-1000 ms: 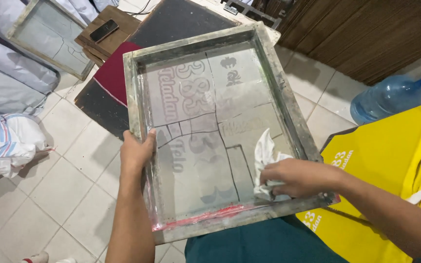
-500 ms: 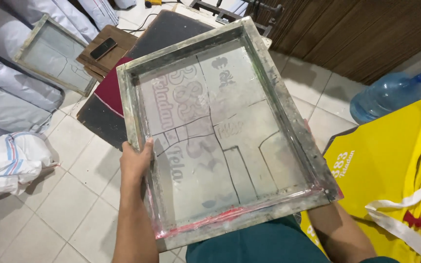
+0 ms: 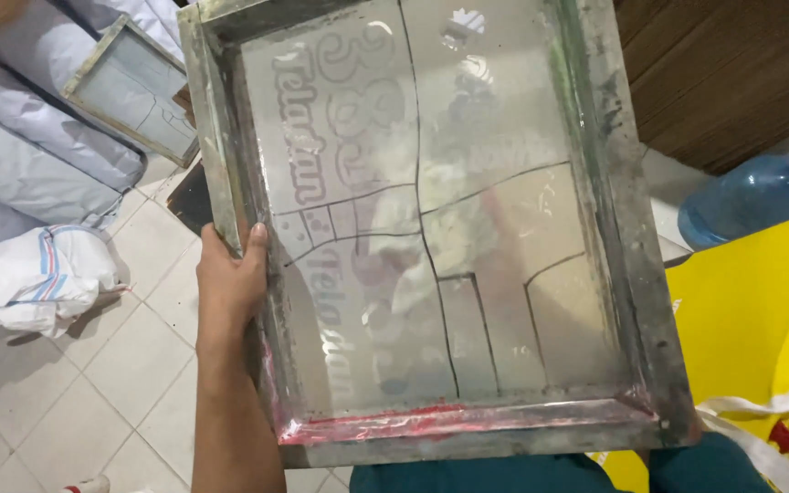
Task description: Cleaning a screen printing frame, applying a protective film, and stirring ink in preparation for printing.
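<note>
Tiled floor (image 3: 111, 365) below, dim workroom. Left hand (image 3: 230, 278) clamps left rail of printing screen frame (image 3: 632, 274), thumb over inner edge; frame tilted up near lap. Right hand out of view, grip unknown. Red ink residue (image 3: 468, 422) along near rail. Risk: one-sided hold, frame may twist, slip. Beyond: yellow shirts (image 3: 741, 319), blue water jug (image 3: 751, 196), second frame (image 3: 134, 91)
</note>
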